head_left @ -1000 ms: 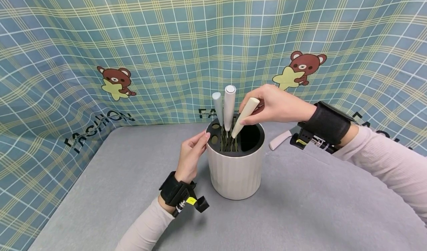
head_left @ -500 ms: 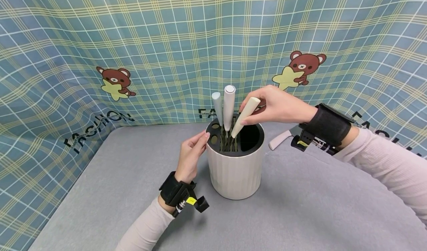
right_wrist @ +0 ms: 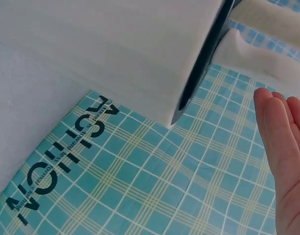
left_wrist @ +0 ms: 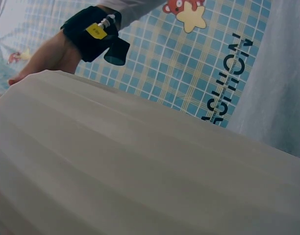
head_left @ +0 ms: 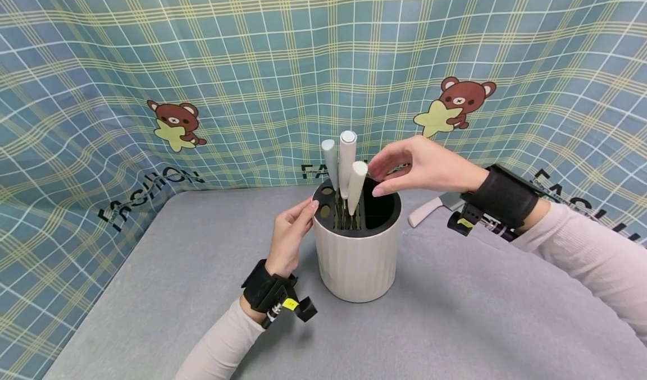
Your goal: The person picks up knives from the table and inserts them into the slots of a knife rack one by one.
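A white ribbed knife holder (head_left: 356, 268) with a black slotted top stands upright on the table. My left hand (head_left: 287, 237) pinches its left rim between thumb and fingers. Three handles rise from the slots: a light blue handle (head_left: 330, 164), a white handle (head_left: 347, 161) and, foremost, a cream handle (head_left: 358, 184); what lies below them is hidden inside. My right hand (head_left: 429, 164), fingers extended and thumb apart, hovers over the round opening just right of the cream handle, holding nothing. In the right wrist view my right hand (right_wrist: 287, 152) is apart from the handles.
A knife with a pale pink handle (head_left: 424, 211) lies on the grey table (head_left: 192, 279), right of the holder, its blade partly behind the right wrist strap. A plaid curtain (head_left: 253, 88) with printed bears hangs behind and along both sides.
My right hand has let go of the cream handle and drawn back slightly right. That handle has dropped lower and stands more upright beside the white one. The left hand keeps its place.
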`<act>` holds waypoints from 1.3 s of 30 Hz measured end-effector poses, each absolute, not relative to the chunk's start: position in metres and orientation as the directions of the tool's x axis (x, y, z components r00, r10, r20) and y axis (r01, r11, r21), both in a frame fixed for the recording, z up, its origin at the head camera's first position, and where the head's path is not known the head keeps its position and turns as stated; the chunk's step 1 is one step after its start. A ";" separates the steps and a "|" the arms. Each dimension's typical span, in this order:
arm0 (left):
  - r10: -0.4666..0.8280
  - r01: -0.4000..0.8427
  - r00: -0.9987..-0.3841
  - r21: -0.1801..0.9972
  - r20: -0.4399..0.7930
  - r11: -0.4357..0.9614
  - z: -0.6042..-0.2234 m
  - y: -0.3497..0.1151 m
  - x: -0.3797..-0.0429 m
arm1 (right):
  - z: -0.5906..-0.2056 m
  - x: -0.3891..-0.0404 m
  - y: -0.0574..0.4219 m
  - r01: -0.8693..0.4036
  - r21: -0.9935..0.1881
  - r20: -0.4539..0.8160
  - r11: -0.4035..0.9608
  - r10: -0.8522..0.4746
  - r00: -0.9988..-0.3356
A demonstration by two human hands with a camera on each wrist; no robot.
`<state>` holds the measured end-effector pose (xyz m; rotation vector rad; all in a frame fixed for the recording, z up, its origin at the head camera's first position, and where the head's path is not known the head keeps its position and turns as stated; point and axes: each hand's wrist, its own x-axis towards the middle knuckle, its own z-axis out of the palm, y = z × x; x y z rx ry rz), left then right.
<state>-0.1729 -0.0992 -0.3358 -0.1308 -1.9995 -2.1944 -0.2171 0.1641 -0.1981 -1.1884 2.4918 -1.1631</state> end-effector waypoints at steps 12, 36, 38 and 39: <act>-0.077 0.174 -0.983 0.979 0.166 -0.106 -0.335 -0.098 -0.172 | -0.215 -0.225 0.191 -0.559 -0.738 0.196 0.378 -0.673 -0.713; -0.080 0.173 -0.983 0.980 0.165 -0.100 -0.334 -0.098 -0.173 | -0.265 -0.255 0.241 -0.545 -0.652 0.066 0.527 -0.677 -0.733; -0.080 0.171 -0.983 0.980 0.164 -0.099 -0.334 -0.098 -0.173 | -0.268 -0.256 0.244 -0.543 -0.666 0.064 0.512 -0.686 -0.725; -0.079 0.171 -0.983 0.980 0.163 -0.098 -0.335 -0.098 -0.173 | -0.270 -0.257 0.245 -0.540 -0.673 0.062 0.505 -0.689 -0.722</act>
